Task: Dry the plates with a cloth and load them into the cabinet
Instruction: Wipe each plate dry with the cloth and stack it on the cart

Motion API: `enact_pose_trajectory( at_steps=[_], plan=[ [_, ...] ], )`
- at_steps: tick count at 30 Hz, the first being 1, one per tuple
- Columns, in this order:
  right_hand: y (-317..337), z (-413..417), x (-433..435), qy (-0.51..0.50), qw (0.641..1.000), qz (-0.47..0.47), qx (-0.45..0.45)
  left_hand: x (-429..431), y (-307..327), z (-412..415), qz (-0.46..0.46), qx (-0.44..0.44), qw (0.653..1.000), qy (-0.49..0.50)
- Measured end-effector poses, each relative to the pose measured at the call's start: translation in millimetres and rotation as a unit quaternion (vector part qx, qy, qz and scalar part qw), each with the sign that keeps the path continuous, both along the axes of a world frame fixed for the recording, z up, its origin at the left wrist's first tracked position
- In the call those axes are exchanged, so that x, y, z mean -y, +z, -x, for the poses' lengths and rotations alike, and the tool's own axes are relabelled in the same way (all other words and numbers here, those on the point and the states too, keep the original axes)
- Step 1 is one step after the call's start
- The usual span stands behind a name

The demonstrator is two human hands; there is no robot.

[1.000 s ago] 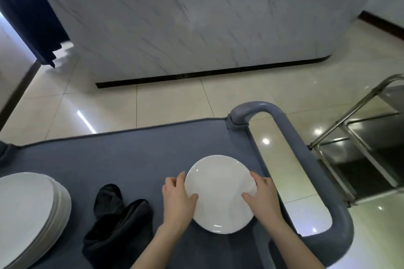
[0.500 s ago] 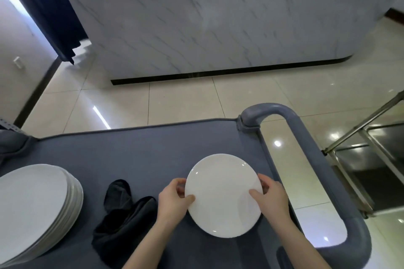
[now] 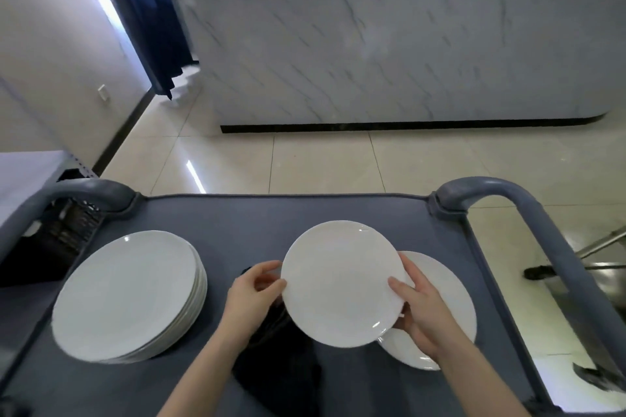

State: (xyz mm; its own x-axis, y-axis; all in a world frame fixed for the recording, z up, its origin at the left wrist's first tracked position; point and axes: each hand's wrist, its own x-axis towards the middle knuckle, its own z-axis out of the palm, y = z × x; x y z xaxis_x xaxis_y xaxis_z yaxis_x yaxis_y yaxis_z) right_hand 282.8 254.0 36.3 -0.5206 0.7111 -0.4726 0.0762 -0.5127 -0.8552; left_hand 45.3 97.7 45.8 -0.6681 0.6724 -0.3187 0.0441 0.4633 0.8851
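Between the two hands: one white plate (image 3: 340, 283), round and glossy, raised clear of the tabletop (image 3: 237, 223). The left hand (image 3: 252, 296) pinches the left rim, thumb on the upper face, fingers curled beneath. The right hand (image 3: 423, 313) grips the opposite rim the same way. Likely reason for the two-sided hold — a glazed rim slips easily when wet, and an edge grip leaves both faces free for wiping or checking.

Under the right hand: second plate (image 3: 455, 284), same pattern, lying flat on the tabletop, partly hidden by that hand and the held plate. Probably the start of a separate pile, set apart from the larger one. Which pile is dry cannot be told from the glaze.

Well out from the left hand: stack of plates (image 3: 125, 294), many deep, edges slightly fanned, set flat where that hand could draw from it.

Below the plate, between the forearms: dark cloth (image 3: 281, 369), crumpled, in neither hand, lying close by for the drying.

Beyond the right hand: grey cart handle (image 3: 542, 230), curving up from the tabletop corner. Outside it stands a steel frame (image 3: 599, 244), partly cut off by the edge of view.

Far ahead of both hands: marble counter (image 3: 406, 54), across a tiled floor (image 3: 321, 162). No cabinet can be identified with certainty.

Status, as a judgement — drying step in hand, loading not yet begun, most plates outstanding.
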Motion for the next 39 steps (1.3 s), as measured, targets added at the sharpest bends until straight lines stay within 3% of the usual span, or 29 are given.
enact_pose_trajectory(
  at_steps=[4,8,11,17,21,24,27,31,33,35,39],
  plan=[
    [0,11,4,-0.031,0.999,-0.009,-0.004,27,-7,17,0.091,-0.133,0.982,-0.096],
    [4,18,12,-0.05,0.999,-0.019,0.005,45,-21,16,0.193,-0.223,0.916,-0.273],
    [5,20,20,-0.063,0.998,-0.022,0.016,48,-28,13,0.207,-0.248,0.905,-0.278],
    [10,17,32,-0.083,0.995,-0.042,0.03,46,-22,25,0.191,-0.157,0.941,-0.231],
    [15,12,35,-0.094,0.994,-0.043,0.032,45,-3,41,0.199,-0.17,0.944,-0.202],
    [18,12,38,-0.102,0.993,-0.047,0.032,41,19,54,0.238,-0.174,0.923,-0.245],
    [23,14,41,-0.101,0.993,-0.049,0.026,40,36,59,0.317,-0.163,0.876,-0.324],
    [27,16,42,-0.095,0.994,-0.051,0.021,41,44,53,0.357,-0.204,0.847,-0.338],
    [29,16,43,-0.09,0.994,-0.055,0.015,41,53,53,0.338,-0.255,0.848,-0.319],
    [32,14,44,-0.084,0.995,-0.062,0.007,41,66,55,0.297,-0.279,0.87,-0.277],
    [38,13,45,-0.078,0.994,-0.074,0.0,42,99,55,0.124,-0.118,0.976,-0.131]
  ],
)
